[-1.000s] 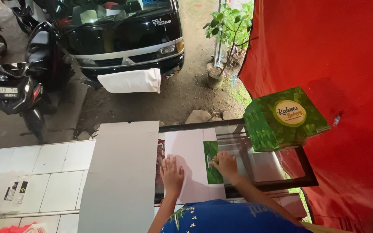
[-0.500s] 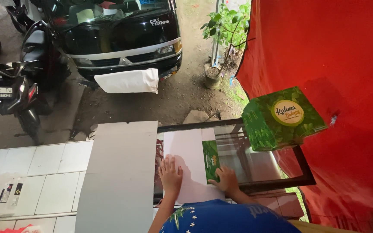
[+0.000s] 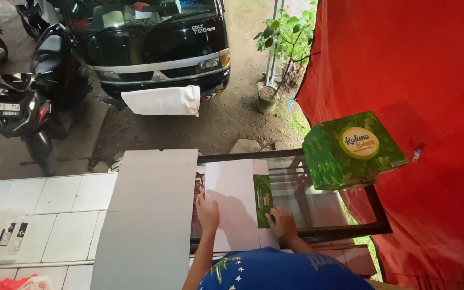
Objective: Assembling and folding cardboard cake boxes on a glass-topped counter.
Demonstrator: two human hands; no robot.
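My left hand (image 3: pixel 208 213) lies flat, fingers apart, on a white sheet (image 3: pixel 232 193) that covers the top of a black-framed glass case (image 3: pixel 345 230). Fingers curled, my right hand (image 3: pixel 282 222) grips the near end of a flat green carton piece (image 3: pixel 262 196) lying along the sheet's right edge. A closed green box (image 3: pixel 350 150) with a round yellow label stands on the case's far right corner, apart from both hands. My blue star-printed shirt (image 3: pixel 275 271) fills the bottom of the view.
A long grey board (image 3: pixel 149 215) lies left of the case over white floor tiles (image 3: pixel 55 215). A red cloth (image 3: pixel 420 80) hangs at right. Beyond are a black van (image 3: pixel 151 43), a motorbike (image 3: pixel 22 107), a white sack (image 3: pixel 162 100) and a potted plant (image 3: pixel 280 48).
My right hand has slid toward me along the green carton piece to its near end. My left hand stays on the white sheet, shifted only slightly.
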